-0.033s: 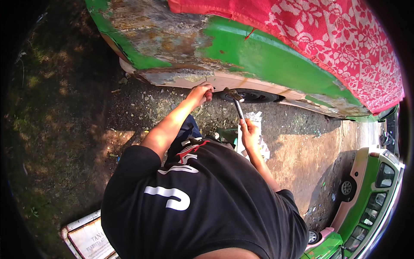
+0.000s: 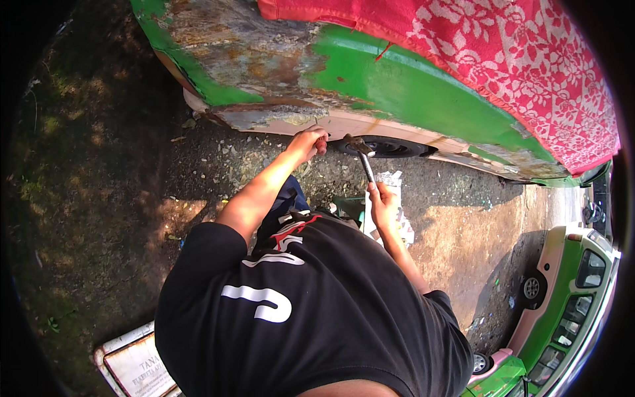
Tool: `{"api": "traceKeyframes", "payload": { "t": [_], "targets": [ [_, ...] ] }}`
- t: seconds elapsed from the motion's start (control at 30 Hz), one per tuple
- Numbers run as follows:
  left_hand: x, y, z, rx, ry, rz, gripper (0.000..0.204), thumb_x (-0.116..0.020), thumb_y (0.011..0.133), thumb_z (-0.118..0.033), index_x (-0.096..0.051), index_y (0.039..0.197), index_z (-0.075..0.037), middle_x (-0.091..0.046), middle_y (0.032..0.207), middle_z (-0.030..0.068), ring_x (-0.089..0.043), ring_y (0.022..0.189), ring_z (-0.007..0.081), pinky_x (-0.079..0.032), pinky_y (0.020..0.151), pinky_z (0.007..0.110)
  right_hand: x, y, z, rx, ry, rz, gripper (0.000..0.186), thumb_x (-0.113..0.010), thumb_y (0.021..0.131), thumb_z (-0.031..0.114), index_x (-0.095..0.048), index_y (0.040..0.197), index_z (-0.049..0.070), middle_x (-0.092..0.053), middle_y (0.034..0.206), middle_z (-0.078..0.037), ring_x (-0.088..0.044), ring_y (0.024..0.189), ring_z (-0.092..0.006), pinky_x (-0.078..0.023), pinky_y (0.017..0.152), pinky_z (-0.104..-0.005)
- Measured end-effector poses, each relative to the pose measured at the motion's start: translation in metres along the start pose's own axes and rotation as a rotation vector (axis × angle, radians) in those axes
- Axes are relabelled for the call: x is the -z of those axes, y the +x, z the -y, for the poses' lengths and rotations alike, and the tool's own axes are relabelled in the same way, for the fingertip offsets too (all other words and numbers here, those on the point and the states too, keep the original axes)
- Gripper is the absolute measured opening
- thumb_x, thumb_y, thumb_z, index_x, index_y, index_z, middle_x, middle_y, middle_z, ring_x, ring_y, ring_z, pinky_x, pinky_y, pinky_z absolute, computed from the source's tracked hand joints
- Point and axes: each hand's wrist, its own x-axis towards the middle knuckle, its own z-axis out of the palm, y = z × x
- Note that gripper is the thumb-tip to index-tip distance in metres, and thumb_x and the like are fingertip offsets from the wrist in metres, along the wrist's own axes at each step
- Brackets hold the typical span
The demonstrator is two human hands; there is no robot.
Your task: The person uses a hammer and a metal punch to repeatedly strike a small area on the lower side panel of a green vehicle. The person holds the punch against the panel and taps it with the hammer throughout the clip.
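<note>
In my right hand (image 2: 383, 208) is a hammer (image 2: 366, 167), gripped by its handle, with the head raised towards the car. My left hand (image 2: 308, 145) is closed at the lower edge of the car body (image 2: 397, 83), fingers curled together. A small dark tip shows at those fingers, but what they hold is too hidden to make out. The hammer head is a little to the right of my left hand, apart from it. Green paint on the car body gives way to bare, rusty patches, and a pale pink strip runs along its bottom.
A red floral cloth (image 2: 503, 59) covers the car's upper part. Below the sill sits a dark wheel (image 2: 390, 147). White paper (image 2: 403, 228) lies on the ground by my right forearm. A white sign board (image 2: 135, 364) is at lower left; a green and pink van (image 2: 555, 311) stands at right.
</note>
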Motion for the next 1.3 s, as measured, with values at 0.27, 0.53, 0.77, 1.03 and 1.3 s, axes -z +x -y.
{"api": "traceKeyframes", "payload": {
  "t": [0.27, 0.53, 0.77, 1.03, 1.3],
  "targets": [
    [-0.003, 0.020, -0.006, -0.106, 0.265, 0.007, 0.011, -0.051, 0.081, 0.006, -0.058, 0.085, -0.002, -0.052, 0.074, 0.0060, -0.055, 0.063, 0.0149, -0.047, 0.060, 0.031, 0.006, 0.004, 0.000, -0.030, 0.026, -0.031, 0.036, -0.060, 0.095, 0.034, -0.065, 0.086, 0.000, -0.052, 0.058, -0.005, -0.047, 0.056, -0.0124, -0.040, 0.054, -0.0321],
    [-0.007, 0.019, -0.009, -0.557, 1.257, 0.082, 0.016, -0.053, 0.077, 0.009, -0.060, 0.086, -0.004, -0.062, 0.082, 0.0084, -0.065, 0.082, 0.0221, -0.050, 0.071, 0.034, 0.008, 0.008, -0.013, -0.103, 0.159, -0.014, 0.040, -0.060, 0.095, 0.037, -0.066, 0.090, -0.002, -0.052, 0.060, -0.002, -0.047, 0.058, -0.0099, -0.039, 0.054, -0.0300],
    [-0.029, 0.016, -0.021, -0.492, 1.434, 0.056, 0.013, -0.056, 0.081, 0.000, -0.063, 0.089, -0.007, -0.065, 0.094, 0.0124, -0.064, 0.091, 0.0310, -0.050, 0.077, 0.041, 0.004, 0.009, -0.043, -0.078, 0.121, -0.003, 0.040, -0.060, 0.095, 0.038, -0.065, 0.084, -0.001, -0.051, 0.059, -0.004, -0.046, 0.058, -0.0114, -0.038, 0.054, -0.0306],
    [-0.049, 0.024, -0.028, -0.512, 1.400, 0.015, 0.022, -0.051, 0.079, 0.003, -0.064, 0.095, -0.007, -0.067, 0.096, 0.0157, -0.063, 0.097, 0.0347, -0.049, 0.082, 0.043, -0.024, -0.005, -0.056, 0.039, 0.381, -0.163, 0.033, -0.048, 0.102, 0.030, -0.055, 0.089, 0.000, -0.052, 0.061, -0.008, -0.048, 0.054, -0.0173, -0.040, 0.053, -0.0326],
    [-0.055, 0.032, -0.033, -0.461, 1.357, 0.049, 0.040, -0.046, 0.077, 0.008, -0.066, 0.109, -0.006, -0.069, 0.105, 0.0140, -0.065, 0.102, 0.0314, -0.050, 0.087, 0.038, -0.023, 0.011, -0.042, 0.084, 0.457, -0.235, 0.042, -0.042, 0.104, 0.039, -0.049, 0.077, 0.007, -0.041, 0.060, 0.005, -0.035, 0.054, -0.0084, -0.031, 0.049, -0.0276]
  ]
}}
